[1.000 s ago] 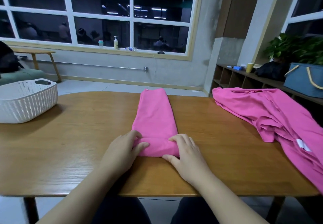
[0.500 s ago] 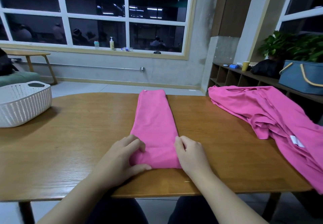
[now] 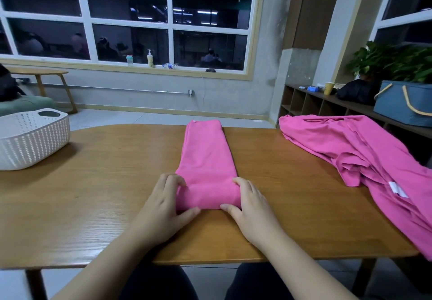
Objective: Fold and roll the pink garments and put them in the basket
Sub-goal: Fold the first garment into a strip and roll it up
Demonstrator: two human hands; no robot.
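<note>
your left hand [image 3: 163,206] and right hand [image 3: 250,203] now clamp near end of folded pink garment [image 3: 208,157] mid-tabletop [image 3: 105,182]; roll has thickened since a moment ago. white basket [image 3: 32,140] far left, unfolded pink garment [image 3: 364,150] waiting right.

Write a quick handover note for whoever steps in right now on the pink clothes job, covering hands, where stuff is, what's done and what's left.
Left hand: grips the left end of the small roll at the near end of the folded pink garment.
Right hand: grips the roll's right end.
The garment lies as a long narrow strip down the middle of the table; only the near end is rolled.
Second pink garment: unfolded, heaped at the table's right side.
White basket: far left on the table; no garment shows in it.
Done: first garment folded, roll started.
Left: finish rolling, put it in the basket, then fold, roll and basket the second.
</note>
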